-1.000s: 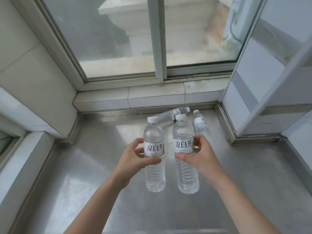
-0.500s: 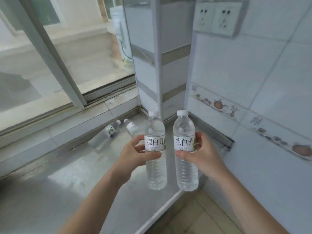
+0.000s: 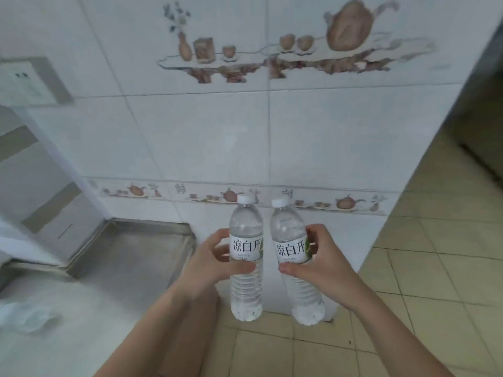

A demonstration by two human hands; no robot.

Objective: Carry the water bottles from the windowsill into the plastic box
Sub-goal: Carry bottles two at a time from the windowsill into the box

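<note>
Two clear water bottles carried upright in front of a white tiled wall [image 3: 217,137], one per hand. Left hand [image 3: 215,261] wrapped around the label of the left bottle [image 3: 245,257]; right hand [image 3: 319,263] wrapped around the label of the right bottle [image 3: 295,257], tilted slightly outward at the base. Bottles close together, caps on, not quite touching. Steel windowsill [image 3: 130,254] down at the left, already behind the bottles; yellowish tiled floor [image 3: 422,281] below and to the right. No plastic box in sight, so its place cannot be told.

Likely trouble from here: both grips sit mid-body on smooth labels with only fingers and thumb, so a full bottle could slide down through a loosening hold. Could knock together or clip the wall corner on the turn, jarring one loose. A drop onto hard floor tile could split the thin plastic. With both hands full, no spare hand to catch or steady.
</note>
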